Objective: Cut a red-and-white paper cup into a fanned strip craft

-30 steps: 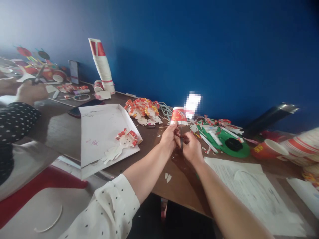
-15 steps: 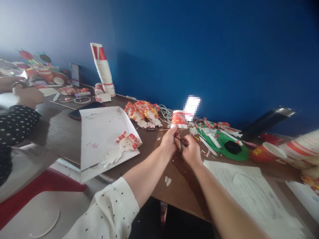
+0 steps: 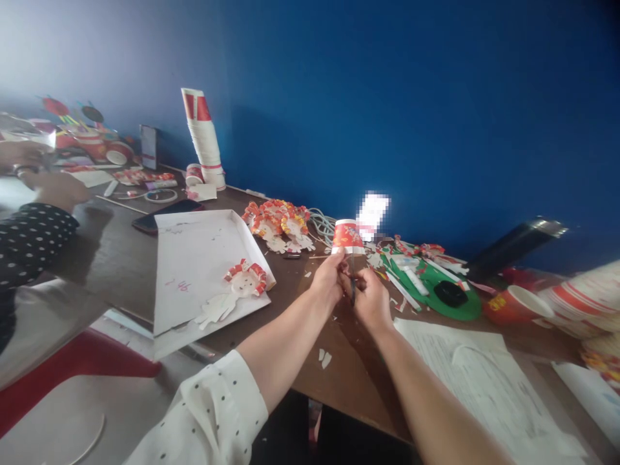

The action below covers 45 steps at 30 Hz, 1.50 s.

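A red patterned paper cup (image 3: 345, 235) is held upside down, its white rim low, between the fingers of my left hand (image 3: 331, 278). My right hand (image 3: 371, 298) is closed round the handles of a pair of dark scissors (image 3: 353, 289), whose thin blades point up against the cup's rim. Both hands are close together over the brown table (image 3: 334, 378). How far the blades reach into the cup I cannot tell. Small white paper scraps (image 3: 324, 358) lie below my hands.
Left, a white box lid (image 3: 188, 252) carries a paper cutout doll (image 3: 245, 281); behind it lies a heap of similar cutouts (image 3: 278, 223). A tall cup stack (image 3: 206, 145) stands at the wall. Right are a green disc (image 3: 460, 309) with markers and papers (image 3: 465, 361). Another person's hand (image 3: 61, 187) is far left.
My hands keep the same hold on the cup and scissors, with only a very slight shift. The view has tilted a little. The other person's hand at far left has moved slightly.
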Tool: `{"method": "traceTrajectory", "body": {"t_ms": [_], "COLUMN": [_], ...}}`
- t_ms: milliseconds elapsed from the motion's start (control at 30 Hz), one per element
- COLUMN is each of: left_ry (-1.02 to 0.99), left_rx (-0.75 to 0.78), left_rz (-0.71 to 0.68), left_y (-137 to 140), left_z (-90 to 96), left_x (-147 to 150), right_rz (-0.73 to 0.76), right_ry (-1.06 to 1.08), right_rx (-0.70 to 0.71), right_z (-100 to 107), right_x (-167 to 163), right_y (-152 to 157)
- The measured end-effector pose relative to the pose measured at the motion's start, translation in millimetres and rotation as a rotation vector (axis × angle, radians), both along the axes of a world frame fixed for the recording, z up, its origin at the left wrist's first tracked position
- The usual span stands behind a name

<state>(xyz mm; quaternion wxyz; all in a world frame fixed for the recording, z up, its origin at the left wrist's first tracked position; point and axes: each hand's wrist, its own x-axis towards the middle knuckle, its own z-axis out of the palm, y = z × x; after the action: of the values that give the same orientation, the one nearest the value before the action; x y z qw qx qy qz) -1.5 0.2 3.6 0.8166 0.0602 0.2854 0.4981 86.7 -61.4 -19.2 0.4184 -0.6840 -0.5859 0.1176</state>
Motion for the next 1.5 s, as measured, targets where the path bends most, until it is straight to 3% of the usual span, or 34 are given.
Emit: {"method": "traceTrajectory", "body": {"t_ms": [500, 733, 1033, 1300, 1500], "left_ry": [0.088, 0.056, 0.043, 0.052, 0.085], "left_rx": [0.034, 0.076, -0.003, 0.088, 0.074], "left_rz": [-0.140, -0.148, -0.104, -0.125, -0.086], "left_y": [-3.6, -0.7, -7.3, -3.9, -6.6], "left_z": [-10.7, -17.8, -6.9, -17.0, -14.8], "left_x": [7.9, 8.4, 10.9, 13.8, 14.3], "right_rz": [0.048, 0.028, -0.003, -0.002, 0.006], "right_ry": [0.265, 0.190, 0.342, 0.269, 0.393], "right_rx": [0.031, 0.027, 0.097, 0.086, 0.100], "right_z": [5.4, 4.6, 11.2, 8.8, 9.5], "right_x": [2.4, 4.2, -0.1, 0.7, 1.5], "right_y": [5.6, 3.3, 7.4, 6.5, 9.0]}}
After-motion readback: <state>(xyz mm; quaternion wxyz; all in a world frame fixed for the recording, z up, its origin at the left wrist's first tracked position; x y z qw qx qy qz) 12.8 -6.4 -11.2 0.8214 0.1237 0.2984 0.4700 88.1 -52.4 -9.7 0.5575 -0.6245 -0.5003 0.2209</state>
